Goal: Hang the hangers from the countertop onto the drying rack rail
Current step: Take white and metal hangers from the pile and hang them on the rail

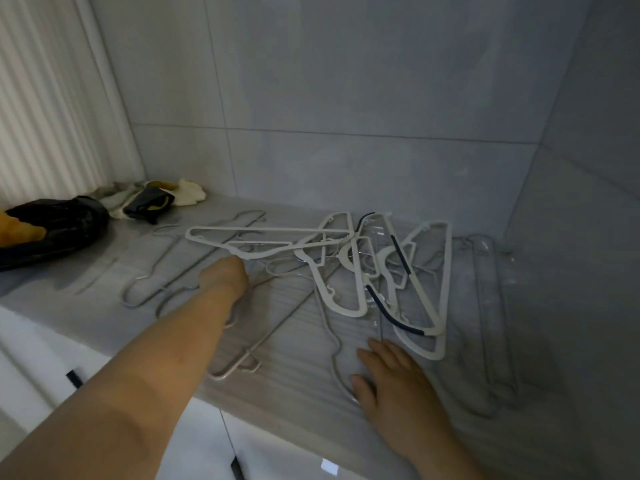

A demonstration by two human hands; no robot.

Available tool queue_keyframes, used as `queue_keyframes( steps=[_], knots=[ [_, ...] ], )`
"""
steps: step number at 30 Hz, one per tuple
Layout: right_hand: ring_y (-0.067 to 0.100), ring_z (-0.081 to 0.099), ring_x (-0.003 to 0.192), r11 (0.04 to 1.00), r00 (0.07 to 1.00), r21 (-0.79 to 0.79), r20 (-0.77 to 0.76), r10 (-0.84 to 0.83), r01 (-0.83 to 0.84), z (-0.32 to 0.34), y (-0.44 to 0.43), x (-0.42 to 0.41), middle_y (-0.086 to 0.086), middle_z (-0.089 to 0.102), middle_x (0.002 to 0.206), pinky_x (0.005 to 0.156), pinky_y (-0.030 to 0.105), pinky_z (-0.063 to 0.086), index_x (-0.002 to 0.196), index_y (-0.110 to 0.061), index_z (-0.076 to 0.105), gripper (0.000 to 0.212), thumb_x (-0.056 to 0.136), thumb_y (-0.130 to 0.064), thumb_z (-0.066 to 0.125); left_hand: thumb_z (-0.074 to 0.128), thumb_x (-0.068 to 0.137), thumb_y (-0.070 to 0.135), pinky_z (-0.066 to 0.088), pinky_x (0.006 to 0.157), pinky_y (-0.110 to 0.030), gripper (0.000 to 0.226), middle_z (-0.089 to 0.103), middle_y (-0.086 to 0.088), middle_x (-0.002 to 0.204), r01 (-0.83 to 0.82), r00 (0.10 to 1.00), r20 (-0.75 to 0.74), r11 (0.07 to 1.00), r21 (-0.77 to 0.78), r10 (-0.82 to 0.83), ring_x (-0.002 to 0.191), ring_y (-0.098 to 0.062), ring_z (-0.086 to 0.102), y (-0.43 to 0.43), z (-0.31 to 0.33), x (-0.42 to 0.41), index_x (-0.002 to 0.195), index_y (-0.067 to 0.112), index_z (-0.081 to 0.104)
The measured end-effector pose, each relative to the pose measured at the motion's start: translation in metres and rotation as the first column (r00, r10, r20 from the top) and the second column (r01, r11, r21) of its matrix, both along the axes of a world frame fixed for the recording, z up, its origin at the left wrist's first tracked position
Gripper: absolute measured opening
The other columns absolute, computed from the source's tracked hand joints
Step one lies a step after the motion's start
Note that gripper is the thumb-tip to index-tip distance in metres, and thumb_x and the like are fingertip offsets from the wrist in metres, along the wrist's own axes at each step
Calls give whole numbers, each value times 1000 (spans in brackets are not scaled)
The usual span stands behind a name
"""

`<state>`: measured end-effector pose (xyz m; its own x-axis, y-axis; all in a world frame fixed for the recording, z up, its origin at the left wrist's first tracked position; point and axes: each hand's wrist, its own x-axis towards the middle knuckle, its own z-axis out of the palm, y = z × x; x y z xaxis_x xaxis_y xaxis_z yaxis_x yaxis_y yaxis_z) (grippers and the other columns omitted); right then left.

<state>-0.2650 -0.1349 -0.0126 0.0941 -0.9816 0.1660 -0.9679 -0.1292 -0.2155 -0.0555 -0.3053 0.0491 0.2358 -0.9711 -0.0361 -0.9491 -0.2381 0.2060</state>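
Several hangers lie in a loose heap on the grey countertop (284, 386): white plastic ones (429, 271), thin grey wire ones (156, 268), and one with dark blue sleeves (398, 317). My left hand (225, 277) reaches to the near edge of a long white hanger (263, 233) at the heap's left and grips it; the fingers are hidden behind the hand. My right hand (394, 379) lies flat on the counter at the front, fingers straight, beside a grey wire hanger (334, 348). The drying rack rail is out of view.
A black bag (52, 226) and crumpled cloths with a dark pouch (149, 199) sit at the counter's back left. Grey tiled walls (346, 98) close in the back and right. White cabinet fronts (34, 358) run below the counter edge.
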Motion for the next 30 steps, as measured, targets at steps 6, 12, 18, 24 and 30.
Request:
queue_keyframes(
  steps=[6, 12, 18, 24, 30],
  knots=[
    [9, 72, 76, 999, 999, -22, 4, -34, 34, -1, 0, 1, -10, 75, 86, 59, 21, 56, 74, -27, 76, 46, 68, -47, 34, 35, 96, 5, 39, 100, -41, 32, 52, -25, 130, -50, 999, -28, 989, -139, 46, 120, -35, 50, 1, 28, 20, 120, -8, 51],
    [10, 72, 75, 993, 1000, -115, 18, -17, 19, -1, 1, -1, -7, 75, 84, 64, 20, 56, 74, -26, 76, 48, 68, -46, 33, 38, 92, -1, 43, 93, -47, 28, 57, -32, 117, -89, 994, -95, 895, -436, 52, 111, -44, 53, 19, 60, 58, 112, -11, 56],
    [11, 52, 121, 981, 993, -166, 50, 107, -97, 9, 4, 0, -1, 57, 128, 98, 17, 39, 120, -14, 61, 51, 86, -41, 34, 43, 93, 6, 40, 89, -43, 29, 57, -34, 117, -86, 983, -177, 716, -693, -54, 109, -44, 53, 62, 91, 81, 110, -11, 59],
    [11, 49, 69, 819, 909, -528, 191, 372, -224, 17, 17, 20, 0, 65, 60, 64, 19, 41, 73, -13, 69, 62, 101, -38, 19, 46, 93, 8, 40, 82, -38, 24, 64, -26, 104, 212, 971, 74, 674, -708, -228, 100, -38, 57, 113, 114, 104, 100, -6, 64],
    [9, 53, 62, 582, 702, -760, 245, 669, -289, 110, 34, 71, -3, 60, 65, 46, 17, 43, 96, -16, 62, 29, 98, -30, 37, 41, 93, 22, 37, 74, -28, 34, 64, -19, 102, 380, 922, 297, 729, -569, -249, 98, -28, 58, 183, 139, 120, 96, -2, 66]
  ],
)
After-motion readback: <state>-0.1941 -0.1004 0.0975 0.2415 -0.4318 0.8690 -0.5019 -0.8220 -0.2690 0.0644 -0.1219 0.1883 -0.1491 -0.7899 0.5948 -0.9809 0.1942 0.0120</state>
